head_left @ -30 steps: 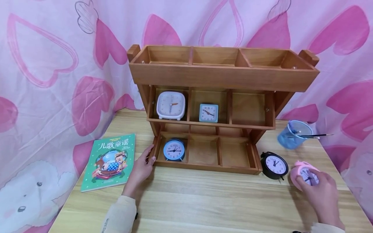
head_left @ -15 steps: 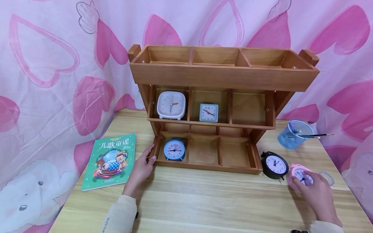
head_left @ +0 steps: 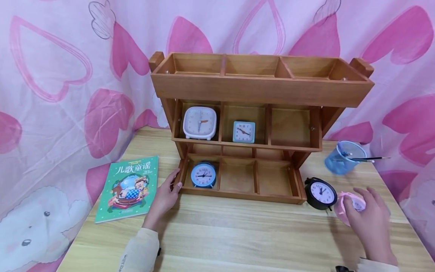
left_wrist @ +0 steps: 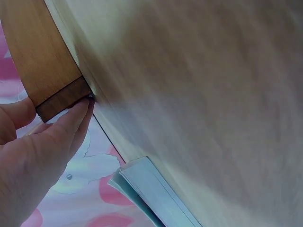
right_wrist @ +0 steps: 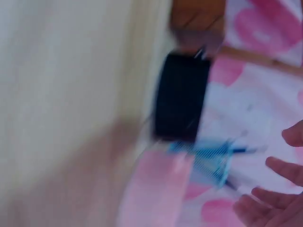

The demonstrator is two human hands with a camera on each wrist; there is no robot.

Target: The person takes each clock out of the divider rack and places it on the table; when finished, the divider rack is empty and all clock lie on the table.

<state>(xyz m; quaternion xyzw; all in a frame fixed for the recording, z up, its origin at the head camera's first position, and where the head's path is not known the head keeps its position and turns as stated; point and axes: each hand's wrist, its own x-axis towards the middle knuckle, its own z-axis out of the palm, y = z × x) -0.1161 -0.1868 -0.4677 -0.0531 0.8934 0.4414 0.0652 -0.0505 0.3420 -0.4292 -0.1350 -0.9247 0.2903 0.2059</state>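
My left hand (head_left: 165,195) grips the lower left corner of a three-tier wooden shelf (head_left: 238,195); in the left wrist view its thumb and fingers pinch the wooden end (left_wrist: 64,99) from both sides. At the right, my right hand (head_left: 372,223) hovers over a pink alarm clock (head_left: 342,217) with fingers spread. The right wrist view, blurred, has those fingers (right_wrist: 284,170) apart from the pink clock (right_wrist: 154,189). Left of it a black alarm clock (head_left: 321,193) stands by the shelf's right end. A blue alarm clock (head_left: 203,175) sits in the bottom left compartment.
On the middle tier are a white clock (head_left: 199,122) and a small square teal clock (head_left: 244,132). A blue mesh pen cup (head_left: 341,160) with pencils stands behind the black clock. A green book (head_left: 129,190) lies at the left. A pink heart-patterned curtain (head_left: 61,75) hangs behind.
My right hand has moved the pink clock left, closer to the black clock, then let go and lifted its fingers. The left hand has stayed at the shelf corner.
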